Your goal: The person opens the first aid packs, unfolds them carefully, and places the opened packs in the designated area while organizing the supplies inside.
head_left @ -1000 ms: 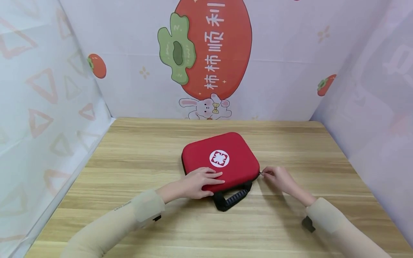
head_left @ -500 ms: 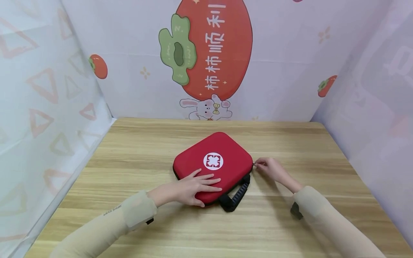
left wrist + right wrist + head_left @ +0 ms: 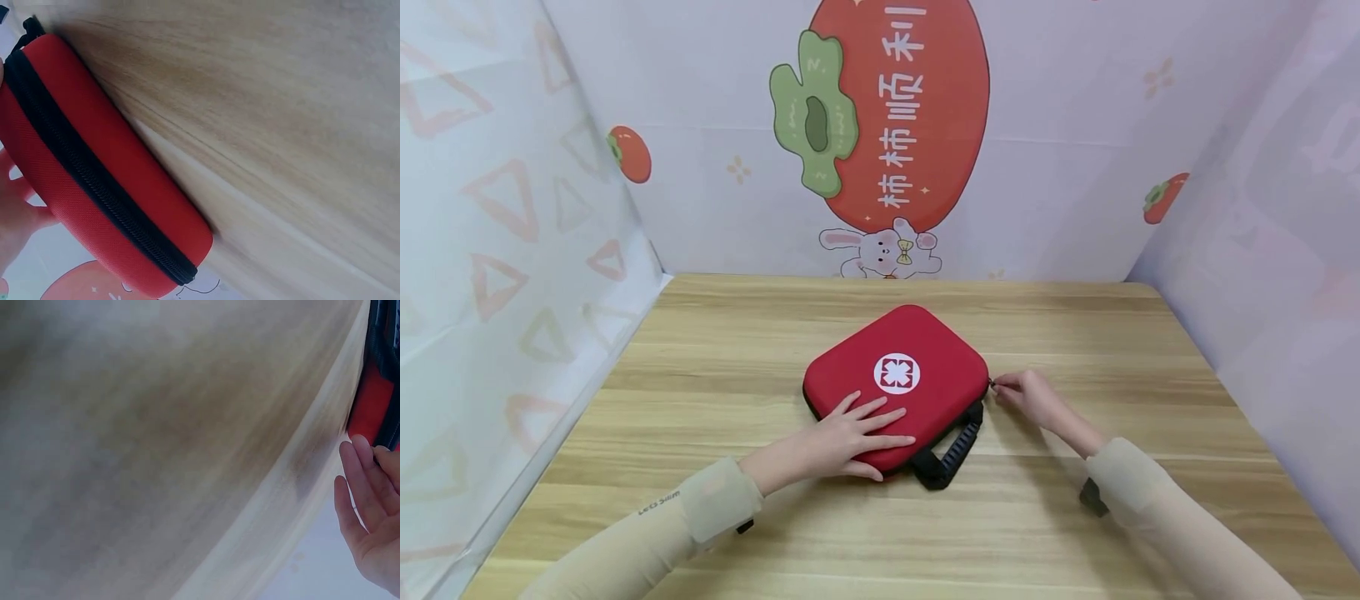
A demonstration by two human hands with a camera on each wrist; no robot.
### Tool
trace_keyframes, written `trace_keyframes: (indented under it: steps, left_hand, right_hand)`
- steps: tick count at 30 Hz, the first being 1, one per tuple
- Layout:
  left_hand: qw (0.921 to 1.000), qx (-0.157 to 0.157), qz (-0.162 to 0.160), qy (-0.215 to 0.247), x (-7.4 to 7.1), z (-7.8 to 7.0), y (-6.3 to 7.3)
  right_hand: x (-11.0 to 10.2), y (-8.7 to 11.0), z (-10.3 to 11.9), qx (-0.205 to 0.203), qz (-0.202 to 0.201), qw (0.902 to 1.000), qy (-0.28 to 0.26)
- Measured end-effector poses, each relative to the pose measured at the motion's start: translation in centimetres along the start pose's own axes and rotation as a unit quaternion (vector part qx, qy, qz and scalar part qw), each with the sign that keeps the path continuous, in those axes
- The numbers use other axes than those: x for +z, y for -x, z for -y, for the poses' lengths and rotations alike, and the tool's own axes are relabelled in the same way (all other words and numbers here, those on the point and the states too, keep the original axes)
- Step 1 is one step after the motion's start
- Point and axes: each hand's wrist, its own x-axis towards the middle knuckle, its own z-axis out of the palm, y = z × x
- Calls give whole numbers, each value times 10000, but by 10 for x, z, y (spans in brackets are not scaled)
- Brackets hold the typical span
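Note:
A red hard-shell first-aid case (image 3: 943, 358) with a white cross emblem lies closed on the wooden table, turned at an angle. Its black handle (image 3: 957, 450) faces the near right side. My left hand (image 3: 850, 437) rests on the lid's near left part with fingers spread. At the case's right corner, my right hand (image 3: 1033, 400) pinches the small zipper pull (image 3: 992, 383) between thumb and fingertips. The left wrist view shows the black zipper (image 3: 94, 181) running closed along one side. In the right wrist view the fingertips (image 3: 358, 442) are right at the case's corner.
The wooden table (image 3: 737, 333) reaches back to a white printed cloth (image 3: 1045, 192) with a persimmon and rabbit design. Similar cloth walls stand at the left (image 3: 512, 275) and right (image 3: 1270, 250).
Over the past second the case has turned counterclockwise and shifted slightly left, both hands moving with it. My left fingers have spread wider; my right hand still pinches the zipper pull.

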Motion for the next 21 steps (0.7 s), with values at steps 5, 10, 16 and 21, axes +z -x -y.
trace_keyframes:
  steps: [5, 10, 16, 21]
  left_hand:
    - [9999, -45, -54, -155, 5, 1, 0]
    - [9996, -37, -208, -187, 7, 1, -2]
    - [9991, -84, -316, -280, 8, 2, -8]
    - [9993, -173, -183, -284, 7, 2, -10]
  right_hand:
    - [1, 8, 4, -225, 96, 9997, 11]
    - [9, 19, 15, -454, 241, 9986, -120]
    - [21, 28, 32, -346, 260, 9980, -461]
    - [26, 31, 41, -397, 393, 9964, -636]
